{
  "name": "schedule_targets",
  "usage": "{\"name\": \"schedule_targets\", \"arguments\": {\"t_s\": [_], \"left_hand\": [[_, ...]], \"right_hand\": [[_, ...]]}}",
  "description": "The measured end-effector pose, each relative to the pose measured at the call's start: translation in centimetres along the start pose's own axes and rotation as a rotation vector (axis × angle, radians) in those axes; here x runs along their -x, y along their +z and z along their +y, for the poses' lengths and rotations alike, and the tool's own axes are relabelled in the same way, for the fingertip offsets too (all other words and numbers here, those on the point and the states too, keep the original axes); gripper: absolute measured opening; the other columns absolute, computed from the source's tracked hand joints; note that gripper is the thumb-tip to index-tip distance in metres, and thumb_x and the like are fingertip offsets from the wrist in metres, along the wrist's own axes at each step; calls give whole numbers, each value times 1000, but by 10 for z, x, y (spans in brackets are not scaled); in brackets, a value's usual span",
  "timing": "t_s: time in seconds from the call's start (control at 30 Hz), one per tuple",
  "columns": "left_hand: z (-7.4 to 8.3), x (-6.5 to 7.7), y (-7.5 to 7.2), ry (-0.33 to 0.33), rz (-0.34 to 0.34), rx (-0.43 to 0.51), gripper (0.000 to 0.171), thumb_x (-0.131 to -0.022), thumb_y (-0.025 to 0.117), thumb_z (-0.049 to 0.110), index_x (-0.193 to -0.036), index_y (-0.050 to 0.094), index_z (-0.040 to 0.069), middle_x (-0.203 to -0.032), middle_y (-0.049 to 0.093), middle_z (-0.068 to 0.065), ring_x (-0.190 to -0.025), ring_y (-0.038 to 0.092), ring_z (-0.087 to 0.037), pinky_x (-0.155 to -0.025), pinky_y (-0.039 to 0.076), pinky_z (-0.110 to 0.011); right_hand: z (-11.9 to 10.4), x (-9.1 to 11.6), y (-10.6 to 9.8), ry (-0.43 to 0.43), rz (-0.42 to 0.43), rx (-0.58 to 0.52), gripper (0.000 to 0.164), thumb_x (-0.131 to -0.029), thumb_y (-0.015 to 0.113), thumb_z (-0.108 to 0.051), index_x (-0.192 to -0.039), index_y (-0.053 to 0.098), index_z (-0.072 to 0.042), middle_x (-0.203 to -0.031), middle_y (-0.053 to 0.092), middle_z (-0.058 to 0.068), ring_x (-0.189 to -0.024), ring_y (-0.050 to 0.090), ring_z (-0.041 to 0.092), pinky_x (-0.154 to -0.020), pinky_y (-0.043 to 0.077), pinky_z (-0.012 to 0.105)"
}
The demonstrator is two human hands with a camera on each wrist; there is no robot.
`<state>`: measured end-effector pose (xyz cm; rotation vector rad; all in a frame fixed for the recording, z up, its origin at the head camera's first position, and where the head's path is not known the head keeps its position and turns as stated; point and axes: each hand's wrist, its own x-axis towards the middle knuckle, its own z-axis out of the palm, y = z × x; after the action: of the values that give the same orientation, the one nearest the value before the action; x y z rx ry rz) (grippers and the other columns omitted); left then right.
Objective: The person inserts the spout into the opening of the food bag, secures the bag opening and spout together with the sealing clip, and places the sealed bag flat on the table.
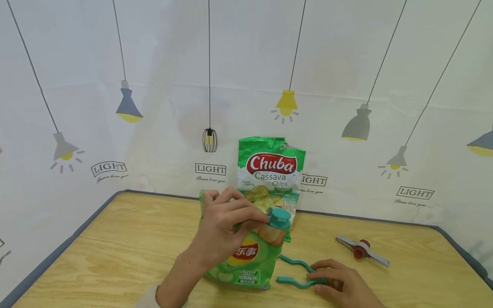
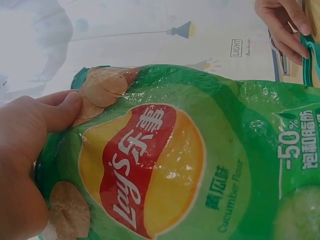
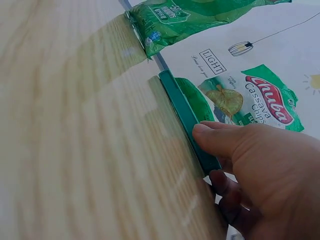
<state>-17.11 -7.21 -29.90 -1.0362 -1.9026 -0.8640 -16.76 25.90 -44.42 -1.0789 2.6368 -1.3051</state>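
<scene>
A green Lay's chip bag (image 1: 265, 267) stands upright at the middle of the table. My left hand (image 1: 227, 218) pinches its top edge between thumb and fingers; in the left wrist view the thumb lies near the printed chips. By those fingertips a round teal cap (image 1: 280, 217) overlaps the bag's upper corner. Lower right, my right hand (image 1: 343, 280) holds a teal clip (image 1: 298, 283) by one end, its two wavy arms spread apart towards the bag. In the right wrist view the clip (image 3: 182, 112) shows edge-on, close over the table, with the thumb on it.
Behind the Lay's bag, a green and white Chuba cassava chips bag (image 1: 271, 171) leans upright against the lamp-printed backdrop (image 1: 165, 128). A grey tool with a red round middle (image 1: 362, 249) lies to the right on the wooden table (image 1: 127, 244).
</scene>
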Motion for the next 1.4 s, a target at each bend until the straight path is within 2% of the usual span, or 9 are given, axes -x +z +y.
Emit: {"name": "schedule_targets", "arguments": {"t_s": [0.27,0.57,0.7,0.87,1.13,1.23,1.4], "left_hand": [[-1,0,0,14,-10,5,14,-79,78,14,-84,75,26,-86,69,16,-85,47,-8,-73,13,-44],[-2,0,-1,29,-6,11,13,-77,78,17,-86,75,25,-86,69,16,-87,47,-9,-73,13,-43],[-2,0,-1,30,-4,24,13,-77,78,17,-87,75,25,-86,69,16,-88,47,-9,-74,13,-43],[-3,1,-1,35,1,30,14,-76,79,17,-87,74,25,-86,69,16,-87,46,-10,-73,14,-43],[-3,0,-1,43,5,37,14,-76,79,17,-87,74,25,-86,69,16,-88,46,-10,-73,14,-43],[-3,0,-1,46,6,39,14,-76,79,17,-88,74,24,-86,69,16,-88,46,-10,-74,13,-43],[-3,0,-1,51,10,43,14,-77,78,16,-88,74,24,-86,69,16,-88,46,-10,-74,14,-43]], "right_hand": [[1,-1,3,-23,29,31,24,-92,64,-11,-115,69,-15,-117,58,9,-72,54,3,-56,46,24],[0,2,7,18,75,64,21,-91,66,-17,-111,71,-13,-114,60,8,-72,53,3,-55,45,23],[-3,2,8,47,119,109,20,-90,68,-20,-107,74,-13,-106,64,2,-73,55,1,-56,47,23],[-6,2,10,90,169,153,17,-88,70,-27,-100,76,-17,-97,65,-9,-82,60,2,-63,51,24],[-3,2,7,-23,224,234,13,-83,75,-19,-96,77,-17,-98,66,-9,-86,59,4,-64,51,23],[-6,0,2,-31,261,250,14,-82,76,-14,-95,78,-17,-99,67,-7,-88,60,5,-62,50,23],[-18,-3,-10,7,322,261,18,-78,77,-8,-94,78,-17,-98,70,-4,-88,63,5,-62,51,24]]}}
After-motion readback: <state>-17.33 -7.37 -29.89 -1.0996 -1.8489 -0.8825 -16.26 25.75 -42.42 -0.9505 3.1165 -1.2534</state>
